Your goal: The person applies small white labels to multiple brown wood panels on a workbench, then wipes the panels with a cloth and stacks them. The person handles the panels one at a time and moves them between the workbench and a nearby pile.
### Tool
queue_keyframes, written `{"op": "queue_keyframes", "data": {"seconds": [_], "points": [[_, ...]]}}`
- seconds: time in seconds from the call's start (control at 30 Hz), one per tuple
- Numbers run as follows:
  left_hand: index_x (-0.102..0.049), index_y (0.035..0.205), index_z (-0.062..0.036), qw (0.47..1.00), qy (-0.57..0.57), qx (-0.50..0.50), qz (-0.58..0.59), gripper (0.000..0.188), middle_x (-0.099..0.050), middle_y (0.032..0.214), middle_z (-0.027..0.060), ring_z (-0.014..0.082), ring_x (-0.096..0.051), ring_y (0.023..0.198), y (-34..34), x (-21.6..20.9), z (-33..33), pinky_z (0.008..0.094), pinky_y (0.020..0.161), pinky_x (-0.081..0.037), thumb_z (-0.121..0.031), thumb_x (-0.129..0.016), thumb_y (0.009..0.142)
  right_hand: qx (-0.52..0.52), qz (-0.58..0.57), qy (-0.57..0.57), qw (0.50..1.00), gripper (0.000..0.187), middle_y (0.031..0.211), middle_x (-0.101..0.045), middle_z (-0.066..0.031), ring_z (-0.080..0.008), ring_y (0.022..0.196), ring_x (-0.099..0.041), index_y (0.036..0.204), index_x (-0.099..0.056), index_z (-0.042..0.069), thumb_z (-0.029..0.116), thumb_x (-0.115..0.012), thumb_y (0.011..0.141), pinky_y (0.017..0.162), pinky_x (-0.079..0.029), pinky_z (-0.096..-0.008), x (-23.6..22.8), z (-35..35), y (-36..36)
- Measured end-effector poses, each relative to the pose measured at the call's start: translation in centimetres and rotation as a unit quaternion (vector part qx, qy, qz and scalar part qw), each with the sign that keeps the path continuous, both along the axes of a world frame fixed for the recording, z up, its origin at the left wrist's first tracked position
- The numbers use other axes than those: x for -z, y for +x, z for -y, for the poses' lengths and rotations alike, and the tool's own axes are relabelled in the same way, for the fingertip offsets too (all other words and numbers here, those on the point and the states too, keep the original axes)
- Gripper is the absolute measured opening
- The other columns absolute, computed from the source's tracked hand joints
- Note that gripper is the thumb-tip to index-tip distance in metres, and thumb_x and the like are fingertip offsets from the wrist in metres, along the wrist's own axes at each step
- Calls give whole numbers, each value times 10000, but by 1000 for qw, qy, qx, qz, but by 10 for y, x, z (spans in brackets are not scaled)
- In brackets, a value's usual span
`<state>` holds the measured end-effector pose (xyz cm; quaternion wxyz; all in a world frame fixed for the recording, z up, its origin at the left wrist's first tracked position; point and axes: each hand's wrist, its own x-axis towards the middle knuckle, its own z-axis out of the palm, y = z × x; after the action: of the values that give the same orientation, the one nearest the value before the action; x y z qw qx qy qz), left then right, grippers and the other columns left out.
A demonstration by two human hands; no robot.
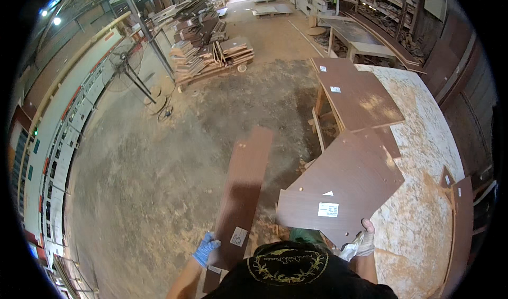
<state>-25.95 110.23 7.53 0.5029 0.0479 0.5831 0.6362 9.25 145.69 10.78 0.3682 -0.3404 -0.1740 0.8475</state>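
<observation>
My left hand, in a blue glove, is closed on the left edge of a long brown board. The board points away from me over the floor and carries a white label near my hand. My right hand, in a whitish glove with bare fingertips, grips the near edge of a brown panel with a printed white label. This panel overlaps another angular brown panel on the table; where one ends and the other begins is partly unclear. The undersides of both my hands are hidden.
A sawdust-covered white tabletop lies to my right, with more brown panels at its far end. A pedestal fan stands left, by a long machine. Ahead is a low cart of stacked boards.
</observation>
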Motion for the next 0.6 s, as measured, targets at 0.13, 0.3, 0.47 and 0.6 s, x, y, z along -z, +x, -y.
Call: {"op": "queue_keyframes", "data": {"seconds": [0.13, 0.3, 0.47, 0.6], "points": [[-527, 1134, -21, 998, 2, -61, -4, 554, -600, 1036, 76, 202, -572, 929, -83, 45, -33, 349, 817, -483, -219, -778, 681, -70, -22, 30, 997, 596, 1146, -547, -146, -286, 1031, -543, 1241, -457, 43, 253, -613, 705, 881, -479, -413, -10, -67, -103], [-507, 1086, -25, 984, -106, -140, 12, 482, -576, 947, 42, 187, -567, 853, -198, 113, -99, 343, 769, -503, -188, -753, 705, -119, 14, 62, 991, 526, 1122, -554, -133, -246, 997, -561, 1236, -455, 50, 229, -577, 757, 835, -496, -393, 11, -187, -260], [-504, 1108, -30, 979, -57, -195, 20, 511, -590, 969, 84, 212, -589, 836, -279, 82, -177, 353, 714, -525, -159, -748, 678, -255, -34, 64, 964, 492, 1100, -567, -125, -225, 947, -579, 1226, -467, 43, 220, -588, 783, 828, -494, -354, 5, -313, -414], [-512, 1096, -14, 967, -53, -246, 30, 511, -604, 985, 115, 228, -612, 825, -368, 71, -248, 366, 689, -541, -155, -756, 669, -272, 67, 112, 954, 669, 1215, -500, -120, -245, 1134, -459, 1292, -413, 34, 291, -655, 723, 994, -358, -396, 4, -397, -561]]}}
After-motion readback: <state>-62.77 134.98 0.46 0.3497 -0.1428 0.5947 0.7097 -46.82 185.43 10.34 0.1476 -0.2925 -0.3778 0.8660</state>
